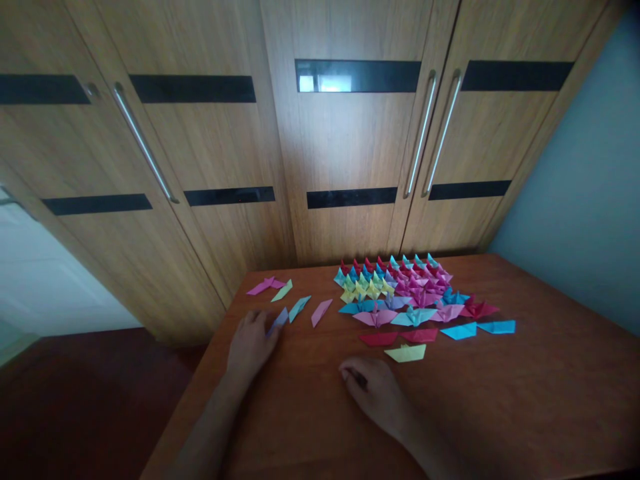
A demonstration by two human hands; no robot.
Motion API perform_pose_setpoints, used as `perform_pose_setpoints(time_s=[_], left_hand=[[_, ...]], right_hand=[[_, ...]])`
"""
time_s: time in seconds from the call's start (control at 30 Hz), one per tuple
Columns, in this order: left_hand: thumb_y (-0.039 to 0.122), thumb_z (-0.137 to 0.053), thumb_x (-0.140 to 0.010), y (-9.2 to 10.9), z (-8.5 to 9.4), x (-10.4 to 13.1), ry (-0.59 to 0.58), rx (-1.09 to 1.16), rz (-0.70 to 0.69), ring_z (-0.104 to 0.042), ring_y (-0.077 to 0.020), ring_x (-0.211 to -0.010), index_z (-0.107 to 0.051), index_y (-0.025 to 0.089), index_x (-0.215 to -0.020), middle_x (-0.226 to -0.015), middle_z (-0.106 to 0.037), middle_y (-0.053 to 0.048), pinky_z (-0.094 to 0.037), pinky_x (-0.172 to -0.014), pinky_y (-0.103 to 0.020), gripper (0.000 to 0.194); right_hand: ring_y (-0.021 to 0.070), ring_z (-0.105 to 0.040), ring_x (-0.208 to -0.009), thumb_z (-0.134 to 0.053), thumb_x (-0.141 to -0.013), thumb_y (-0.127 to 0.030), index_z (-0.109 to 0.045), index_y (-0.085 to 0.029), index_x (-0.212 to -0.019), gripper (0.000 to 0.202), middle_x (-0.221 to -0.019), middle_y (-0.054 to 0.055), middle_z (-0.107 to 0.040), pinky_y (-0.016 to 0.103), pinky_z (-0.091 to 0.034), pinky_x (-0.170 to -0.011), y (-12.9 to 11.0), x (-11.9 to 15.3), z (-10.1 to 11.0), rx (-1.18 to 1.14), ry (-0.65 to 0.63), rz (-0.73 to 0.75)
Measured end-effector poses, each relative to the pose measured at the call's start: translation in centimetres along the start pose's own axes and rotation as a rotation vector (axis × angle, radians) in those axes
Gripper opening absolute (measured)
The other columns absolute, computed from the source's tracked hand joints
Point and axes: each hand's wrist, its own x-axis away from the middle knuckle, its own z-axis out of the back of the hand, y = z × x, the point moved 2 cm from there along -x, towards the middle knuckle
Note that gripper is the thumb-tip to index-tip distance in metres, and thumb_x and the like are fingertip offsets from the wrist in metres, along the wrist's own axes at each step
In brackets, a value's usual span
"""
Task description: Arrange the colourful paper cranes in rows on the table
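Observation:
On the left part of the table my left hand (253, 343) is closed at the near end of a lavender folded paper piece (279, 322); thumb and forefinger meet its edge. My right hand (377, 393) rests at the front middle, its fingers curled in and no paper showing in them. Just beyond it lies a yellow-green folded paper piece (406, 353). Beside the lavender piece are a light blue folded piece (299, 309), a pink one (321, 312) and a green one (283, 291). A magenta paper crane (267, 286) with spread wings sits behind them.
Several rows of colourful origami cranes (395, 283) stand at the back right. In front of them lie red folded pieces (379, 338) and blue folded pieces (459, 331). The wooden table (525, 400) meets a wardrobe (345, 230) behind and a pale wall (575, 220) at right.

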Motion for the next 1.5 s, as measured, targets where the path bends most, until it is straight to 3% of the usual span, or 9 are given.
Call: perform_pose_setpoints(time_s=[0.2, 0.47, 0.63, 0.73, 0.83, 0.93, 1.1, 1.27, 1.5], left_hand=[[0.039, -0.046, -0.084, -0.8, -0.7, -0.4, -0.037, -0.006, 0.008, -0.057, -0.0252, -0.095, -0.064, 0.017, -0.097, -0.102, -0.061, -0.01, -0.043, -0.087, -0.036, 0.031], [0.027, -0.051, -0.08, -1.0, -1.1, -0.2, -0.015, 0.182, 0.03, -0.06, -0.0234, -0.091, -0.056, 0.018, -0.094, -0.098, -0.064, -0.008, -0.045, -0.082, -0.034, 0.017], [0.029, -0.057, -0.075, -1.2, -1.1, -0.4, 0.066, 0.477, 0.16, -0.063, -0.0233, -0.088, -0.056, 0.02, -0.091, -0.093, -0.066, -0.006, -0.047, -0.081, -0.035, 0.019], [0.04, -0.063, -0.071, 0.1, -0.5, -0.2, 0.117, 0.764, 0.198, -0.063, -0.023, -0.085, -0.06, 0.018, -0.089, -0.09, -0.067, -0.005, -0.047, -0.079, -0.034, 0.029], [0.044, -0.067, -0.069, 3.1, 0.3, 0.7, 0.018, 0.986, 0.168, -0.063, -0.0214, -0.082, -0.061, 0.017, -0.086, -0.087, -0.068, -0.004, -0.047, -0.075, -0.03, 0.032], [0.038, -0.068, -0.071, 6.9, 0.7, 2.0, -0.171, 1.103, 0.093, -0.062, -0.0181, -0.077, -0.061, 0.017, -0.082, -0.079, -0.067, -0.002, -0.046, -0.071, -0.026, 0.025], [0.035, -0.072, -0.067, 11.4, -1.0, 4.0, -0.376, 1.201, 0.034, -0.059, -0.0147, -0.067, -0.063, 0.016, -0.076, -0.071, -0.066, -0.001, -0.044, -0.063, -0.023, 0.024], [0.041, -0.072, -0.068, 12.7, -3.0, 5.3, -0.507, 1.283, 0.115, -0.057, -0.0135, -0.06, -0.062, 0.014, -0.075, -0.064, -0.063, -0.001, -0.044, -0.056, -0.022, 0.029], [0.038, -0.069, -0.072, 12.1, -2.6, 5.5, -0.517, 1.24, 0.041, -0.058, -0.0137, -0.066, -0.068, 0.014, -0.077, -0.069, -0.065, -0.002, -0.043, -0.06, -0.022, 0.024]], right_hand=[[0.0123, -0.059, -0.068, -0.042, -0.086, -0.019, -0.064, -0.022, -0.085, 0.023, -0.077, -0.001, -0.066, 0.022, -0.039, -0.064, 0.0, 0.1, 0.1, 0.021, -0.019, -0.003], [0.0131, -0.059, -0.071, -0.043, -0.085, -0.018, -0.065, -0.022, -0.086, 0.022, -0.078, 0.0, -0.067, 0.022, -0.038, -0.065, 0.5, 0.1, -0.4, 0.029, -0.013, 0.017], [0.013, -0.059, -0.07, -0.045, -0.084, -0.017, -0.065, -0.023, -0.085, 0.021, -0.078, -0.001, -0.067, 0.022, -0.039, -0.065, 0.4, 0.2, -0.3, 0.0, 0.013, 0.02], [0.0127, -0.058, -0.068, -0.046, -0.084, -0.017, -0.065, -0.022, -0.084, 0.02, -0.077, -0.001, -0.067, 0.022, -0.039, -0.064, 0.2, 0.2, 0.0, -0.064, 0.041, 0.017], [0.0125, -0.058, -0.065, -0.047, -0.084, -0.02, -0.065, -0.02, -0.082, 0.018, -0.074, -0.001, -0.066, 0.021, -0.04, -0.062, 0.2, 0.1, 0.4, -0.165, 0.094, -0.023], [0.013, -0.057, -0.064, -0.049, -0.085, -0.024, -0.064, -0.02, -0.082, 0.016, -0.07, -0.001, -0.063, 0.022, -0.041, -0.061, 0.4, 0.0, 0.8, -0.259, 0.157, -0.073], [0.015, -0.058, -0.071, -0.054, -0.084, -0.035, -0.059, -0.019, -0.086, 0.017, -0.078, 0.001, -0.063, 0.023, -0.043, -0.063, 1.2, -0.1, 1.0, -0.431, 0.258, -0.132], [0.0144, -0.053, -0.062, -0.054, -0.083, -0.037, -0.058, -0.018, -0.074, 0.021, -0.068, 0.0, -0.061, 0.023, -0.039, -0.056, 1.8, -0.1, 0.8, -0.375, 0.25, -0.182], [0.0142, -0.054, -0.063, -0.055, -0.083, -0.037, -0.061, -0.018, -0.073, 0.023, -0.069, 0.0, -0.063, 0.023, -0.039, -0.057, 1.3, 0.0, 1.0, -0.358, 0.21, -0.18]])
